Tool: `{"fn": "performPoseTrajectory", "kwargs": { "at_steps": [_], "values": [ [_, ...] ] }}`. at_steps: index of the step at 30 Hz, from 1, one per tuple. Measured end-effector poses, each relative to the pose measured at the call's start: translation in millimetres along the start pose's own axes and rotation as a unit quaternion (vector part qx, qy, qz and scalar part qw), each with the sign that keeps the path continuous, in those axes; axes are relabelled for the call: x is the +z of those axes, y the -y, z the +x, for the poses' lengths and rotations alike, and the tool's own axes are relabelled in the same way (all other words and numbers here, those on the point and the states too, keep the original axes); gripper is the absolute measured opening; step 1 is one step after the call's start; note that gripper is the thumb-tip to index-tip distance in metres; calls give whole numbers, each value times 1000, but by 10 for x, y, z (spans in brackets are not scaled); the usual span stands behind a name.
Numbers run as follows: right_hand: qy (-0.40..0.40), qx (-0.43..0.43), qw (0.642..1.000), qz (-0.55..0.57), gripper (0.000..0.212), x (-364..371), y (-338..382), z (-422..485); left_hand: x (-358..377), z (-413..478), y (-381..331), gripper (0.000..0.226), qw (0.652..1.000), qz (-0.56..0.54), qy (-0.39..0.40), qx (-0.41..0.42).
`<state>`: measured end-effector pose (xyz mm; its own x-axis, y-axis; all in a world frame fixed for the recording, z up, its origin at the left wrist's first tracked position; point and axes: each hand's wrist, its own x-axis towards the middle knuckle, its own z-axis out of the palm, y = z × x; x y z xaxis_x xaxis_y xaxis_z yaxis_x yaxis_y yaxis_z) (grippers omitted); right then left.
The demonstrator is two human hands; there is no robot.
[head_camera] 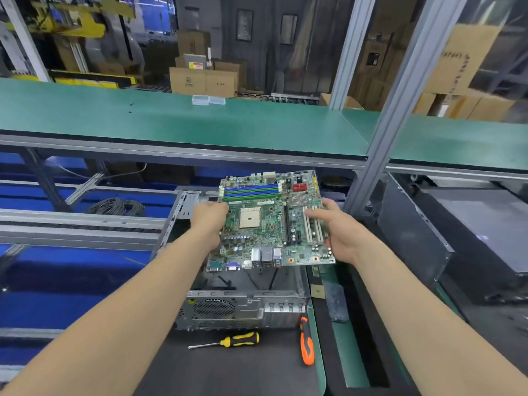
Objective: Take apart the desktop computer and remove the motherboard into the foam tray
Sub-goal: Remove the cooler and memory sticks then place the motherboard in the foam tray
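The motherboard (271, 221) is in the air above the open computer case (243, 304), held flat with its component side up and its port side toward the person. The left hand (210, 221) grasps the left edge of the board, thumb on top near the memory slots. The right hand (334, 227) grasps the right edge, with the fingers (314, 214) lying over the white expansion slots. The empty metal case sits below on the dark mat (243, 372) of the tabletop, its back panel with the round fan grille facing the person. In front of the case lies a yellow and black screwdriver (228, 340), and just to the right of it an orange and black screwdriver (306, 341) lies at the edge of the mat. To the right of the case a small square chip (317, 291) rests on a green strip. Farther right stands a big black box (457, 238). Behind everything a long green shelf (171, 124) carries small clear plastic boxes (208, 100).
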<state>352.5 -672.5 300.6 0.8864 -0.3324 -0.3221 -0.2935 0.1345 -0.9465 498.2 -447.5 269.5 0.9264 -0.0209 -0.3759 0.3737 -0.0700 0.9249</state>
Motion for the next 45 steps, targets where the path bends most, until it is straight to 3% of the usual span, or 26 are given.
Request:
{"fn": "performPoseTrajectory", "kwargs": {
  "at_steps": [1, 4, 12, 15, 23, 27, 30, 33, 36, 41, 43, 45],
  "values": [
    [-12, -15, 1000, -6, 76, -102, 72, -54, 109, -56, -43, 3, 1000, 0, 20, 14],
    [-71, -53, 995, -39, 71, -399, 265, -243, 473, -125, -108, 40, 996, 22, 82, 41],
    [-167, -113, 972, -118, 43, -1207, 555, -452, 1471, -452, -26, 27, 962, 100, 250, 52],
    [-182, -113, 965, -151, 42, -1425, 536, -366, 1786, -535, 129, 46, 942, 157, 291, 63],
    [-160, -49, 951, -261, 54, -1836, 236, -77, 2430, -602, 861, 59, 919, 288, 265, 44],
    [-161, -47, 933, -318, 58, -1944, 17, 44, 2629, -540, 1167, 47, 901, 352, 249, 53],
    [-164, -49, 922, -348, 53, -1994, -122, 104, 2751, -575, 1485, 32, 838, 476, 258, 70],
    [-156, -55, 910, -380, 50, -2028, -181, 141, 2831, -765, 1818, 20, 718, 599, 347, 70],
    [-151, -48, 902, -401, 49, -2066, -212, 172, 2910, -854, 2183, 49, 590, 689, 414, 73],
    [-159, -37, 900, -404, 54, -2152, -261, 190, 3034, -816, 2375, 64, 449, 782, 416, 115],
    [-163, -33, 898, -407, 55, -2177, -272, 193, 3077, -791, 2416, 73, 408, 805, 411, 131],
    [-167, -31, 897, -409, 54, -2195, -283, 193, 3109, -725, 2453, 83, 410, 809, 391, 159]
  ]
}}
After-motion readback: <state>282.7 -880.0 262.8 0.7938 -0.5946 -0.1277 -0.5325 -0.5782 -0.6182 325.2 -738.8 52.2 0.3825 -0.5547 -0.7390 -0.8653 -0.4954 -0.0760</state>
